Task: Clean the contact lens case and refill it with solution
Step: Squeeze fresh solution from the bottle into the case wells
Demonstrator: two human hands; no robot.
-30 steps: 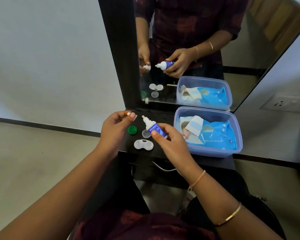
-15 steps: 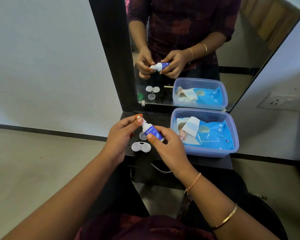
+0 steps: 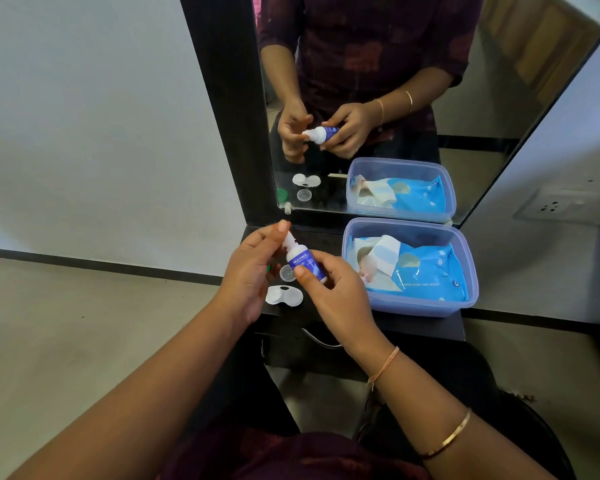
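Observation:
My right hand (image 3: 329,289) grips a small blue-and-white solution bottle (image 3: 303,261), tilted with its nozzle up and to the left. My left hand (image 3: 253,271) pinches the white cap at the bottle's tip (image 3: 288,239). Below the hands, the white contact lens case (image 3: 284,295) lies open on the black shelf (image 3: 413,325). A clear round lid (image 3: 287,273) lies just above it, beside the bottle. A sliver of the green lid (image 3: 268,268) shows behind my left hand.
A purple plastic tub (image 3: 430,306) with a blue wet-wipes pack (image 3: 426,268) sits on the shelf's right. A black-framed mirror (image 3: 378,98) stands behind and reflects the hands and objects. A wall socket (image 3: 565,204) is at the right.
My left hand moved right from above the green lid to the bottle's tip and now pinches the cap there. The bottle has tilted more upright.

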